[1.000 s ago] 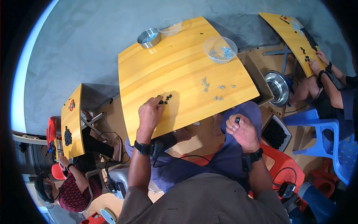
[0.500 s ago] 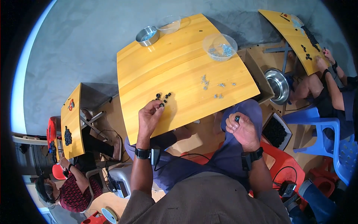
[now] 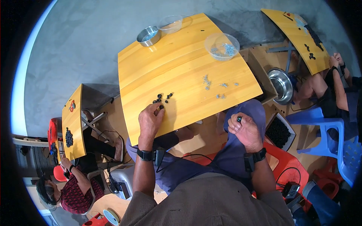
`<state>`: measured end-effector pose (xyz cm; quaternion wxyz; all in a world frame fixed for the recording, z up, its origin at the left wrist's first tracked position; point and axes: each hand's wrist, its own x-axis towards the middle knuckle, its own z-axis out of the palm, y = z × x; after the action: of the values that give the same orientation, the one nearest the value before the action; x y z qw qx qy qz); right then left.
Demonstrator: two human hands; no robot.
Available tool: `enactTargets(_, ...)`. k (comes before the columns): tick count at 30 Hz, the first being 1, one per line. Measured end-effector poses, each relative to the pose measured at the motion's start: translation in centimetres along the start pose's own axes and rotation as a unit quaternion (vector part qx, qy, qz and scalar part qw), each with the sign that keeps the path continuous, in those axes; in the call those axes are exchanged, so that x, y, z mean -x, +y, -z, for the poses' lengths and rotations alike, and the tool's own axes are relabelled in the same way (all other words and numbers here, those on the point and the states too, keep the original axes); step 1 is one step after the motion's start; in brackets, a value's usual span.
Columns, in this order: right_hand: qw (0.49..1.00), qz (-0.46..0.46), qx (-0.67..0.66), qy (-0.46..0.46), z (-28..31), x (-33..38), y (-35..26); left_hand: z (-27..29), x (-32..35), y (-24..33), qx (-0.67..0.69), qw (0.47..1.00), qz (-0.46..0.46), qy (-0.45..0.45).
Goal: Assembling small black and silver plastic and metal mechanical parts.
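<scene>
My left hand is over the near left part of the yellow wooden table, its fingers pinching a small black cylindrical part. Just beyond those fingertips lies a loose group of similar black parts. Off the table's front edge, above my right thigh, my right hand is closed around another small black round part; only its end shows between thumb and fingers. Small piles of silvery screw-like pieces lie on the right half of the tabletop.
At the far edge stand a steel bowl and a clear plastic bowl; another clear bowl with small metal pieces is at right. A box of black parts sits beside my right leg. Co-workers sit at tables left and right.
My left hand has shifted slightly down and left, turning the black part it pinches. The right hand stays nearly still. The co-worker at right has drawn their hands back from their table.
</scene>
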<state>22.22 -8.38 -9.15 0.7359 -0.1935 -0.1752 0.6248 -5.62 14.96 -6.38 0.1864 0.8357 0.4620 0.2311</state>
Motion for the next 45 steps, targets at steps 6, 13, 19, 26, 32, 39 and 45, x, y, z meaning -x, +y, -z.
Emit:
enactTargets(6, 1.000, 0.001, 0.002, -0.010, 0.3, 0.0, 0.0, -0.5, -1.3, 1.7, -0.009, 1.000, -0.016, 0.015)
enactTargets(13, 1.000, -0.013, -0.003, -0.016, 1.0, 0.2, 0.6, -1.2, -1.6, 1.8, 0.038, 0.999, -0.025, 0.008)
enactTargets(19, 0.998, -0.060, -0.008, -0.011, -1.0, 0.3, 2.6, -0.2, 2.2, 5.5, 0.403, 0.911, 0.015, -0.085)
enactTargets(26, 0.994, -0.109, 0.020, 0.009, -4.5, 0.4, 6.5, 0.5, 7.4, 8.5, 0.532, 0.824, 0.053, -0.186)
enactTargets(32, 0.995, -0.101, 0.019, 0.006, -5.1, 1.8, 7.1, 0.9, 9.5, 9.1, 0.521, 0.834, 0.011, -0.184)
enactTargets(39, 0.994, -0.106, 0.023, -0.006, -6.0, 3.0, 7.8, 1.6, 11.4, 10.6, 0.486, 0.863, -0.061, -0.128)
enactTargets(45, 0.994, -0.100, 0.050, -0.008, -7.5, 4.2, 7.9, 2.4, 12.7, 11.4, 0.373, 0.918, -0.099, -0.088)
